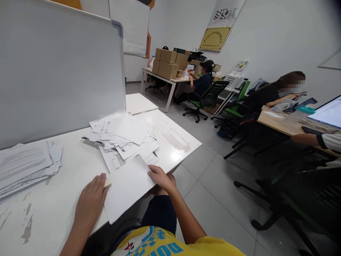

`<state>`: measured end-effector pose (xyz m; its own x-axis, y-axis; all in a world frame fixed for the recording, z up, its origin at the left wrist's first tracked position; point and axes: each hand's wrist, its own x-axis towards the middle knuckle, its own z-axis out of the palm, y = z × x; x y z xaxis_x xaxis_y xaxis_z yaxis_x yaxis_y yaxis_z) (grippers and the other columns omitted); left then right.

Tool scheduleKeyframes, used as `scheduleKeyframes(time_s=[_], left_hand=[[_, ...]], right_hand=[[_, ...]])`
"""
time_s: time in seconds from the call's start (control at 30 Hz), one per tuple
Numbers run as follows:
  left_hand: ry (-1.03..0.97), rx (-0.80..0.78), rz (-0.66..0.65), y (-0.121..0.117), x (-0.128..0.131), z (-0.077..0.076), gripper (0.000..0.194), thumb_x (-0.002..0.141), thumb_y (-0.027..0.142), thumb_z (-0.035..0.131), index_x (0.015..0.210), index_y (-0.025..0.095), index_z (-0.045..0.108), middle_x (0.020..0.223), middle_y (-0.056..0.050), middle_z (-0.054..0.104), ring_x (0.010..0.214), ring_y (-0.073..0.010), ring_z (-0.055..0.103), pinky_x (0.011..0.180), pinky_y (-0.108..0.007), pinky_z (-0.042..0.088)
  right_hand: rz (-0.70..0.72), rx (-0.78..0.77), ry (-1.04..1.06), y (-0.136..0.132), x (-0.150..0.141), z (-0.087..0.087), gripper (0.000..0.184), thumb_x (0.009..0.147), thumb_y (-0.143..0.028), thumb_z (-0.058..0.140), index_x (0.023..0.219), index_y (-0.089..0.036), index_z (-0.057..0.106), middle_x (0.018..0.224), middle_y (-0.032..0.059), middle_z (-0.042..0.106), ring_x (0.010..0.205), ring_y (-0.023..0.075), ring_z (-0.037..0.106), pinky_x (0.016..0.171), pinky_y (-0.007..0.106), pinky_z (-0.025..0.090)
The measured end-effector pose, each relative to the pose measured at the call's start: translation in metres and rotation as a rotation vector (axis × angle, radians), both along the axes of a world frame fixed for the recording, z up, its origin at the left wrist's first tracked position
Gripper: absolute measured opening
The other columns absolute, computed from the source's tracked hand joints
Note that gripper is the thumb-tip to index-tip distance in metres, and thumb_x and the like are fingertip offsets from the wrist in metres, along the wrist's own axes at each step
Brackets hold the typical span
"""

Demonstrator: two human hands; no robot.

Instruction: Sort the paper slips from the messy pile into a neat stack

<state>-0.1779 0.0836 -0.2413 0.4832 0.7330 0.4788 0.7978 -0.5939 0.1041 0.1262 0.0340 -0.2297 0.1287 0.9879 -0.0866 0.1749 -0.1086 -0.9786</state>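
Note:
A blank white sheet of paper (pixel 130 188) lies at the table's front edge, one corner hanging past it. My right hand (pixel 160 176) pinches the sheet's right edge between thumb and fingers. At the sheet's left side is my left hand (pixel 92 195), fingers together and bent over a small cream-coloured piece (pixel 107 182); only a bit of that piece shows, so its kind is unclear. Just beyond the sheet is a messy heap of papers (pixel 125 129), some printed. A stack of printed papers (pixel 26 165) sits at the far left.
A grey-white partition board (pixel 61 71) stands along the back of the white table (pixel 71 160). Bare scuffed patches mark the tabletop. Cardboard boxes (pixel 167 62) are on a far desk. Office chairs (pixel 205 97) and several people are at other desks to the right.

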Motion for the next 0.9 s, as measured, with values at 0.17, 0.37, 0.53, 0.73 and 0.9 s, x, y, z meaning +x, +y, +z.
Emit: scheduleKeyframes(time_s=[0.17, 0.37, 0.53, 0.73, 0.9], left_hand=[[-0.002, -0.014, 0.024, 0.001, 0.001, -0.005, 0.059, 0.099, 0.051, 0.027, 0.132, 0.014, 0.06, 0.132, -0.015, 0.064, 0.123, -0.0316, 0.06, 0.105, -0.048, 0.046], [-0.033, -0.044, -0.021, 0.002, -0.003, -0.013, 0.054, 0.099, 0.047, 0.027, 0.131, 0.02, 0.061, 0.134, -0.012, 0.064, 0.127, -0.0332, 0.057, 0.105, -0.051, 0.044], [-0.094, -0.02, -0.012, 0.004, -0.004, -0.012, 0.051, 0.098, 0.043, 0.036, 0.141, 0.02, 0.052, 0.137, -0.013, 0.061, 0.129, -0.0334, 0.055, 0.107, -0.051, 0.044], [-0.28, -0.013, -0.147, -0.008, -0.009, 0.004, 0.062, 0.095, 0.031, 0.045, 0.155, 0.031, 0.029, 0.15, -0.005, 0.05, 0.145, -0.0286, 0.038, 0.119, -0.048, 0.036], [-0.782, -0.468, 0.014, -0.047, 0.002, 0.029, 0.071, 0.089, 0.06, 0.049, 0.153, 0.034, 0.033, 0.15, -0.003, 0.05, 0.141, -0.0322, 0.044, 0.118, -0.05, 0.038]], right_hand=[[0.002, -0.009, 0.01, -0.001, 0.001, 0.0, 0.036, 0.08, -0.025, 0.051, 0.108, -0.023, 0.074, 0.093, 0.0023, 0.073, 0.094, 0.0256, 0.063, 0.086, 0.038, 0.049], [0.059, -0.084, 0.039, 0.004, 0.004, 0.015, 0.029, 0.081, -0.03, 0.056, 0.1, -0.022, 0.076, 0.083, 0.0017, 0.07, 0.082, 0.023, 0.061, 0.08, 0.036, 0.048], [0.058, -0.089, 0.053, 0.005, 0.002, 0.019, 0.03, 0.083, -0.037, 0.059, 0.101, -0.022, 0.076, 0.083, 0.0026, 0.072, 0.085, 0.0238, 0.063, 0.081, 0.037, 0.049], [-0.106, 0.094, 0.006, -0.013, 0.044, 0.039, 0.036, 0.081, -0.044, 0.064, 0.107, -0.022, 0.075, 0.098, 0.0044, 0.074, 0.092, 0.0261, 0.064, 0.085, 0.039, 0.051], [-0.078, 0.151, 0.177, -0.026, 0.047, 0.072, 0.041, 0.082, -0.05, 0.066, 0.113, -0.024, 0.073, 0.098, 0.0045, 0.074, 0.091, 0.0259, 0.066, 0.081, 0.037, 0.052]])
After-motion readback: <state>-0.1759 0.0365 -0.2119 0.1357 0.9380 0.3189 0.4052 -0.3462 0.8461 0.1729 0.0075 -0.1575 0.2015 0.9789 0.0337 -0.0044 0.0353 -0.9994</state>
